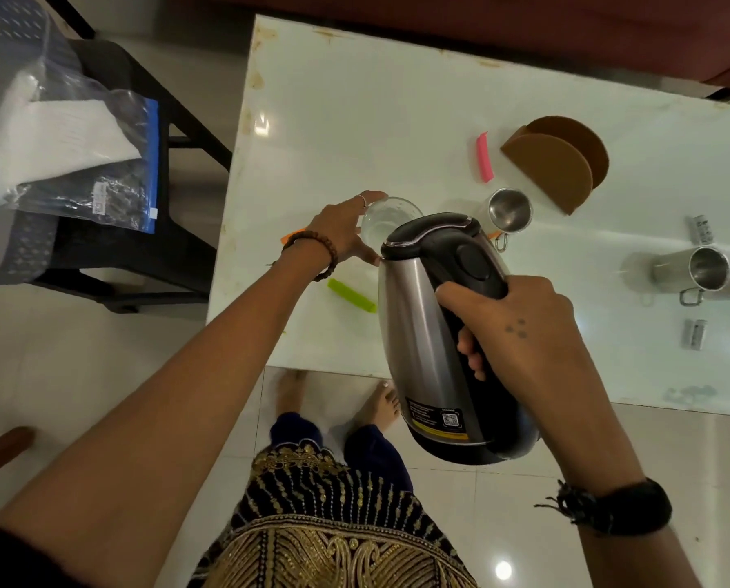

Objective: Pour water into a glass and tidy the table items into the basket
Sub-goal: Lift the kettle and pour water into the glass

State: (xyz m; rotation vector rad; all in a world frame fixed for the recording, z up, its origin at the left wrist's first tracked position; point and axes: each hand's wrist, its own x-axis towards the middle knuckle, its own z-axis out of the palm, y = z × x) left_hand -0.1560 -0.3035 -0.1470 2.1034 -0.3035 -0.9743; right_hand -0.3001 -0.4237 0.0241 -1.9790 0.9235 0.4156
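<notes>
A person stands at a white table (355, 120). Their right hand (520, 328) grips the black handle of a steel electric kettle (422, 333), tilted with its spout over a clear glass (382, 220). Their left hand (342, 235) wraps around the glass's left side, fingers curved against it. Just right of the glass sits a steel cup (509, 214); beyond it, a pink clip (485, 157) and a brown holder (560, 163). A green clip (352, 295) lies near the glass, towards the person.

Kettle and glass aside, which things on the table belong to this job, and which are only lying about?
In use now: kettle in right hand; glass in left hand.
To tidy later: pink clip, green clip, steel cups, batteries.
Just lying about: plastic bag on chair.
</notes>
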